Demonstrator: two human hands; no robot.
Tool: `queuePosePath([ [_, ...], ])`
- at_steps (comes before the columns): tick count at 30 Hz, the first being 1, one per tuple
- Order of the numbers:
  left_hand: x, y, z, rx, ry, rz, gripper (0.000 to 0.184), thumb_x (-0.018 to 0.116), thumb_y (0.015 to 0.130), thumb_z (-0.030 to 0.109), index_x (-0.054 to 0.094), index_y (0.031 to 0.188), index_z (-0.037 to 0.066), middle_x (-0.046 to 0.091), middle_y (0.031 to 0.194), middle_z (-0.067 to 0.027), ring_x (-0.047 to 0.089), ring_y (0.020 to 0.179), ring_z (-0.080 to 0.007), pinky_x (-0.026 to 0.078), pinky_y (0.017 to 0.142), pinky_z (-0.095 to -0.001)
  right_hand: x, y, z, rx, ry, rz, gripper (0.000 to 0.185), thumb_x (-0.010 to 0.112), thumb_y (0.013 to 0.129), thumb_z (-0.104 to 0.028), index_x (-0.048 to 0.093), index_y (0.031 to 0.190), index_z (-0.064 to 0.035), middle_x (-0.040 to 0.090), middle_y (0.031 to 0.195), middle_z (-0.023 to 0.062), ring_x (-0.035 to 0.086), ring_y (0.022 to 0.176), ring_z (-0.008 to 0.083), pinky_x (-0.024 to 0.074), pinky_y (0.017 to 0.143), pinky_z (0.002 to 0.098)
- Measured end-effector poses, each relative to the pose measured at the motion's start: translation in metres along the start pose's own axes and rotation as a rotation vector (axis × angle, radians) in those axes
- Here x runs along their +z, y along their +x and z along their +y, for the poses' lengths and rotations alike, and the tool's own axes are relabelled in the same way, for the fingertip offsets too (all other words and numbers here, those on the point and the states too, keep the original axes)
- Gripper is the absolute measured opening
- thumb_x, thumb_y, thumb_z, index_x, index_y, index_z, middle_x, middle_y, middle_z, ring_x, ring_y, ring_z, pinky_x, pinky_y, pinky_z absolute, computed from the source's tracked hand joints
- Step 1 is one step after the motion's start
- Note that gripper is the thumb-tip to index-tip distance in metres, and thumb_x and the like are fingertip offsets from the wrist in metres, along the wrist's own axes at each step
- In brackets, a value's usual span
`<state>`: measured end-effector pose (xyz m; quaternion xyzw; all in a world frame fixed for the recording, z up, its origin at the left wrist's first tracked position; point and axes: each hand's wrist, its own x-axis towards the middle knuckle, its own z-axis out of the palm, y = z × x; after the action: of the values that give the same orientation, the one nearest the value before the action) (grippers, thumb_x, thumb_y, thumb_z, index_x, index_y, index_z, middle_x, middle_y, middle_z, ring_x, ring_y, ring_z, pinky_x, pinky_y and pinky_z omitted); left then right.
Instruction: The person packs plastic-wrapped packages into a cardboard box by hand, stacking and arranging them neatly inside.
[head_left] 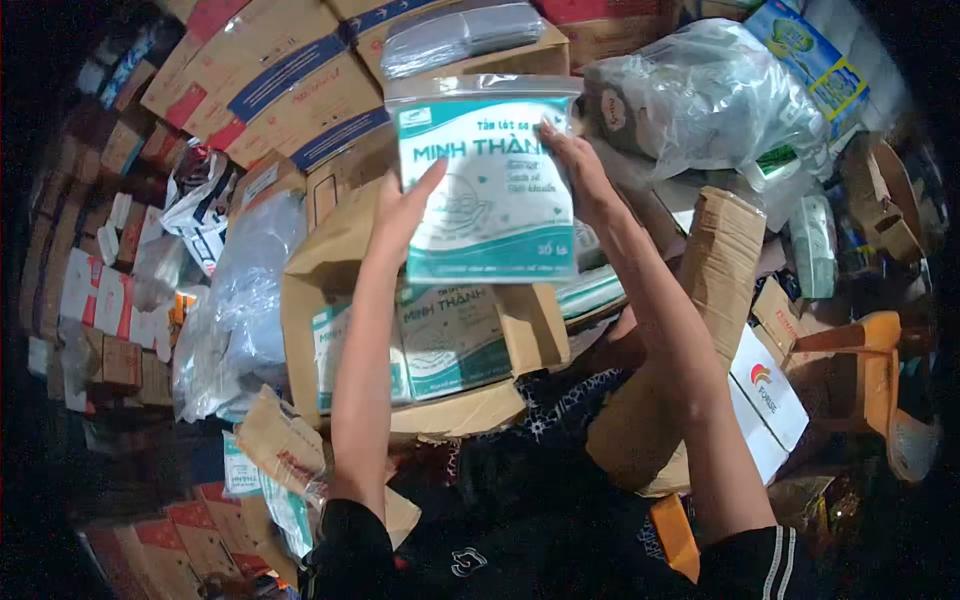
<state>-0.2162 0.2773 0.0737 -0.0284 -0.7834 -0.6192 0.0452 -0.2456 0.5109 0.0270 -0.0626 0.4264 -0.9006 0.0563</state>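
Between my two hands I hold up a flat plastic packet [490,215], white and teal, printed "MINH THÀNH", with a clear strip along its top. My left hand [405,210] grips its left edge, thumb on the front. On the right edge, my right hand [580,175] holds it the same way, the other fingers hidden behind. Below the packet stands an open cardboard box [470,415]. Inside it lie more packets [450,340] of the same print, side by side.
Stacked cartons [300,100] rise behind. A clear plastic bag [690,100] bulges at the back right. Clear plastic wrap [245,310] lies left of the box. A long cardboard roll [715,270] leans by my right arm, near a white "FORSE" box [765,400] and an orange-brown chair [880,370].
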Motion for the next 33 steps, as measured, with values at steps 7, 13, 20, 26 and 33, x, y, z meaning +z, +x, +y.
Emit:
queuePosePath([
  [7, -0.106, -0.07, -0.092, -0.134, 0.225, 0.174, 0.059, 0.067, 0.086, 0.036, 0.049, 0.125, -0.004, 0.059, 0.118, -0.0136, 0.056, 0.105, -0.0206, 0.043, 0.092, -0.0319, 0.044, -0.018, 0.081, -0.2, -0.737, -0.626, 0.05, 0.067, 0.084, -0.036, 0.056, 0.117, 0.0007, 0.065, 0.108, 0.0153, 0.062, 0.097, 0.0224, 0.0489, 0.087, 0.0347],
  [13, -0.12, -0.131, -0.149, -0.349, 0.033, -0.054, 0.056, 0.058, 0.092, 0.029, 0.038, 0.134, -0.003, 0.053, 0.126, -0.0125, 0.05, 0.112, -0.0192, 0.041, 0.094, -0.034, 0.078, -0.049, 0.087, -0.056, -1.287, -0.728, 0.061, 0.066, 0.082, -0.043, 0.045, 0.115, 0.0039, 0.062, 0.093, 0.0275, 0.062, 0.086, 0.0392, 0.048, 0.075, 0.0429],
  [20, -0.118, -0.118, -0.213, -0.259, 0.333, -0.161, 0.042, 0.058, 0.084, 0.014, 0.05, 0.122, -0.003, 0.063, 0.109, -0.0171, 0.059, 0.101, -0.0278, 0.045, 0.086, -0.0356, 0.078, -0.054, 0.079, -0.009, -1.366, -0.733, 0.053, 0.068, 0.081, -0.036, 0.044, 0.108, 0.0038, 0.061, 0.091, 0.0296, 0.061, 0.087, 0.0414, 0.0477, 0.074, 0.0446],
  [26, -0.096, -0.127, -0.144, -0.343, 0.714, -0.132, 0.04, 0.064, 0.08, 0.023, 0.055, 0.109, -0.003, 0.063, 0.102, -0.025, 0.06, 0.099, -0.0415, 0.048, 0.083, -0.0459, 0.07, -0.062, 0.096, 0.006, -1.8, -0.753, 0.036, 0.062, 0.081, -0.025, 0.058, 0.093, 0.0084, 0.063, 0.084, 0.0235, 0.063, 0.084, 0.0377, 0.0504, 0.073, 0.0419],
  [33, -0.09, -0.133, -0.126, -0.384, 0.984, -0.097, 0.051, 0.066, 0.079, 0.025, 0.048, 0.112, -0.01, 0.06, 0.102, -0.0317, 0.058, 0.1, -0.0448, 0.047, 0.087, -0.048, 0.087, -0.094, 0.131, -0.552, -2.429, -0.695, 0.037, 0.053, 0.078, -0.013, 0.06, 0.108, 0.0063, 0.064, 0.086, 0.0161, 0.061, 0.074, 0.024, 0.0502, 0.066, 0.0314],
])
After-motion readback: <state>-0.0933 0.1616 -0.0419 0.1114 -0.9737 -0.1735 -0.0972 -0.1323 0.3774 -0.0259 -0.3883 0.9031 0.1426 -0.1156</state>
